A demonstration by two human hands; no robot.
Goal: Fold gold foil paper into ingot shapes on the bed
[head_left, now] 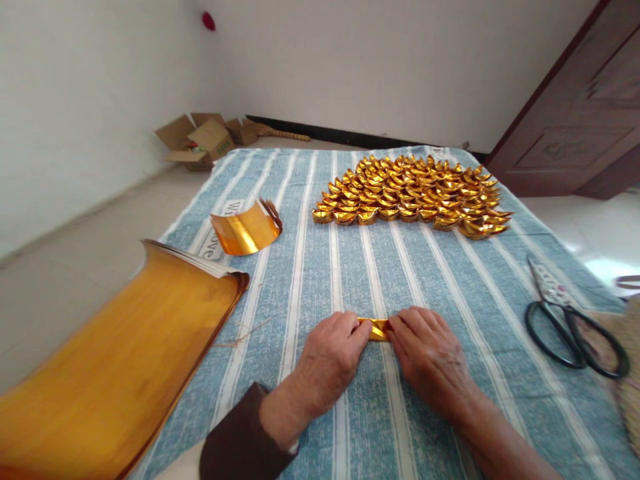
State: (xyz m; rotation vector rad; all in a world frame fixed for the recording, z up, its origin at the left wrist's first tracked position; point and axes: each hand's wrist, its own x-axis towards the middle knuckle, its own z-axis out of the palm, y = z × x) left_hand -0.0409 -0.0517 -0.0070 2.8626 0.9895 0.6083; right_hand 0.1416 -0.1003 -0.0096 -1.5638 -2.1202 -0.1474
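A small strip of folded gold foil paper (pixel 379 329) lies on the striped blue cloth (pixel 315 280) in front of me. My left hand (pixel 333 360) grips its left end, thumb and fingers closed on it. At the other end, my right hand (pixel 433 357) pinches the paper the same way. Only the middle of the strip shows between the hands; both ends are hidden under the fingers. Farther back, rows of folded gold paper ingots (pixel 405 193) stand close together on the cloth.
To the left lies a large stack of gold paper sheets (pixel 125 360), with a smaller curled stack of gold paper (pixel 247 230) beyond it. Black-handled scissors (pixel 570 327) rest at the right. Behind the table are an opened cardboard box (pixel 205 143) and a dark red door (pixel 575 107).
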